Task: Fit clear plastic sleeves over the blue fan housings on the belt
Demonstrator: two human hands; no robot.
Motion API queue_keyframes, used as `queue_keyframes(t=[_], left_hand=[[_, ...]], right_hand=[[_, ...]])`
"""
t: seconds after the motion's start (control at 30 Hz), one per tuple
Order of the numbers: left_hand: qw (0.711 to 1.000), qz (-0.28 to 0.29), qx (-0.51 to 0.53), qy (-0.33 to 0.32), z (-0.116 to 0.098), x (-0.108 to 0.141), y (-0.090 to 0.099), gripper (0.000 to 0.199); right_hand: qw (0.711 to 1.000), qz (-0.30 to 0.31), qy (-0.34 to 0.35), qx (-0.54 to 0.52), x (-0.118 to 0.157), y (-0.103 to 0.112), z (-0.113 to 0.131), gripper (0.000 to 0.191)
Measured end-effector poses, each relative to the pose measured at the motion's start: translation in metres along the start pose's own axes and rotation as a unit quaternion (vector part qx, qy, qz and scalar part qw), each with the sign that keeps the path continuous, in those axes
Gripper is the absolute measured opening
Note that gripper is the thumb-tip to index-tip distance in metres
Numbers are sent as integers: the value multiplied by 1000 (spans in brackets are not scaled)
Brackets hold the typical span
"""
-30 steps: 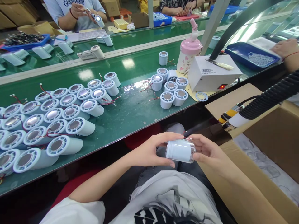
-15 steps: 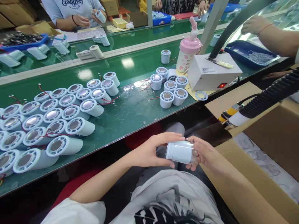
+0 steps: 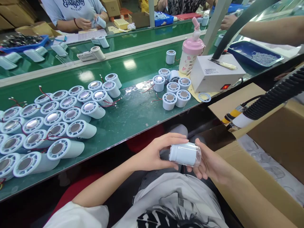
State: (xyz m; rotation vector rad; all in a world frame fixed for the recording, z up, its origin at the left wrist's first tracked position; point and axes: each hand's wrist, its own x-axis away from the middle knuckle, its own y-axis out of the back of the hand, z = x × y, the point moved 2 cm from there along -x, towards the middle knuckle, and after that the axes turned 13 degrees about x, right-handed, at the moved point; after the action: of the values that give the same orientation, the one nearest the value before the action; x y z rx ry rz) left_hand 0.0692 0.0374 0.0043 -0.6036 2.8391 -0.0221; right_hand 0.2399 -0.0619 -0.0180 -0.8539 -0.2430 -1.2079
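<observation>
Above my lap, a pale blue cylinder lies on its side with a clear plastic cover around its right part. My left hand grips its left end, thumb below and fingers over the top. Against the clear right end rests my right hand, its fingers spread loosely beneath and behind the cover. On the green bench, many similar cylinders with round metal discs stand or lean at the left, such as one near the edge. A smaller group stands at the centre, some with red and black wires.
A white box with a red switch and a pink-lidded bottle stand at the right. Below are an open carton and a black ribbed hose. Across the bench, a person handles a cylinder; another person's arm reaches in at right.
The fingers of my right hand have loosened and spread at the clear end. At the upper right, another person's arm has reached further left. The lone cylinder on the belt has shifted slightly right.
</observation>
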Motion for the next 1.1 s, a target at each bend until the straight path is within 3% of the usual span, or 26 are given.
queue_keyframes(t=[0.1,0.17,0.2,0.23,0.27,0.33,0.37,0.4,0.43,0.53,0.6,0.67,0.8,0.97,1.03,1.07,1.1], left_hand=[[999,-25,8,41,-4,1,-4,62],[995,-48,22,82,-7,2,-5,61],[993,-59,30,101,-8,3,-6,62],[990,-68,36,117,-9,3,-6,62],[988,-72,42,131,-11,3,-7,62],[984,-71,50,154,-12,2,-6,62],[982,-63,57,166,-12,2,-6,62],[981,-53,63,176,-12,1,-6,63],[980,-44,67,182,-13,1,-5,66],[982,-26,71,170,-14,1,-3,76],[983,-18,87,160,-15,2,-2,75],[978,-10,120,170,-14,4,-2,72],[961,1,186,204,-2,5,-4,79],[933,-50,230,272,26,5,-8,74],[925,-61,180,330,25,1,5,67],[927,-48,135,347,20,-5,17,66],[942,-57,97,317,11,-15,32,66]], right_hand=[[998,-25,12,62,1,2,-3,70],[973,-127,106,162,3,8,-4,49],[938,-188,182,228,5,11,-3,33],[885,-234,267,299,7,13,-2,26],[822,-256,350,369,11,14,0,36],[709,-231,467,476,15,11,1,60],[685,-203,488,501,17,10,1,63],[691,-184,487,502,17,9,1,63],[725,-172,465,478,17,10,2,60],[876,-112,354,309,16,10,-1,52],[925,-70,302,218,16,9,-3,50],[938,-73,275,200,16,11,-5,51],[940,-142,215,222,11,16,-9,54],[950,-121,207,198,0,10,-16,58],[935,-162,216,231,1,25,-14,53],[919,-213,218,249,5,42,-10,48],[897,-280,222,261,14,65,-6,42]])
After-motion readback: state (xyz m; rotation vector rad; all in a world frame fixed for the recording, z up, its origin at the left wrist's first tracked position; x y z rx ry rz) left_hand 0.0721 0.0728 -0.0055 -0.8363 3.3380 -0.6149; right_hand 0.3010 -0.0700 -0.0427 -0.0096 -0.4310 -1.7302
